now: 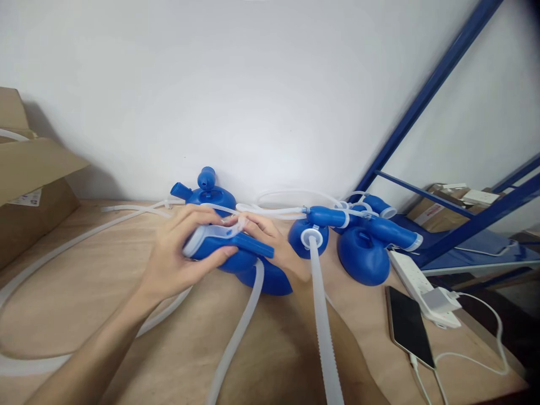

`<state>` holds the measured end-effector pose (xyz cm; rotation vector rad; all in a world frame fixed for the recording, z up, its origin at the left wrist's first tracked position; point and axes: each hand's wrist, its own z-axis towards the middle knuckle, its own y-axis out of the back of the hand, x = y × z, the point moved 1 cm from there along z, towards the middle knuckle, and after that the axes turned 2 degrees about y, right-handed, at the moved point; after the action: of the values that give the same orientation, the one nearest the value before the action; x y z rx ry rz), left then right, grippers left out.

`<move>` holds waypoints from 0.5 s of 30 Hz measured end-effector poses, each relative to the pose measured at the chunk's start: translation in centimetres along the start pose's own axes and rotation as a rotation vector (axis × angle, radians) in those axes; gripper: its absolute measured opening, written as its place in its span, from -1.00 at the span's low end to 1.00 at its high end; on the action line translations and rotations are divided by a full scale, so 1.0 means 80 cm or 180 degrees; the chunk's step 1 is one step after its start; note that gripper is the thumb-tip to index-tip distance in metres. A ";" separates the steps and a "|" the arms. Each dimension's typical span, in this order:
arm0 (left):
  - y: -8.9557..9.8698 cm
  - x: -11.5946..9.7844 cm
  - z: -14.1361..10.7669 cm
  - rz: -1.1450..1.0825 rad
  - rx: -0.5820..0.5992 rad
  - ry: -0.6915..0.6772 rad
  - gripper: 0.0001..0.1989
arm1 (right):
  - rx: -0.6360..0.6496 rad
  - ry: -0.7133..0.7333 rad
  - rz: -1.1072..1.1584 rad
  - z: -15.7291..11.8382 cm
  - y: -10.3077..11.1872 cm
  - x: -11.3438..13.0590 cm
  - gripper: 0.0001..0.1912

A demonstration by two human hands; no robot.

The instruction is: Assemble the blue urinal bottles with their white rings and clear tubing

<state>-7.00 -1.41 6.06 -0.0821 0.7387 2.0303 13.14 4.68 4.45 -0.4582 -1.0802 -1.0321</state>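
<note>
My left hand (172, 256) is wrapped round a blue urinal funnel (225, 250) with a white rim, held tilted over the table. My right hand (270, 239) is closed at its far side, fingertips pinching near a translucent white strip (228, 229) along the funnel; the exact contact is partly hidden. Beneath the funnel lies a blue urinal bottle (270, 279), partly covered by my hands. A white tube (242, 326) runs from below the funnel toward me. Just behind my hands stands another blue bottle (211, 197) with a cap and a spout.
More blue bottles, one with a white collar (312, 236) and one rounded (365, 259), stand right of my hands. White tubing (42, 270) loops across the left. A cardboard box (37, 208), phone (409, 326), power strip (417, 287) and blue metal frame (422, 107) flank the table.
</note>
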 end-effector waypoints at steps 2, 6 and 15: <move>0.018 0.003 0.003 0.0424 -0.0058 0.0037 -0.67 | -0.0332 -0.0002 0.0413 -0.002 -0.006 0.005 -0.50; 0.029 0.009 0.002 0.0815 0.0306 -0.0136 -0.47 | -0.0031 0.0173 -0.0033 -0.012 -0.014 0.023 -0.53; 0.019 0.019 -0.001 0.0246 0.0605 0.0020 -0.71 | 0.0274 -0.0283 0.0682 -0.010 -0.034 0.012 -0.53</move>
<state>-9.04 -0.86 6.22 0.0507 0.9479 2.0227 11.29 2.37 4.52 -0.5417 -1.1235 -0.7795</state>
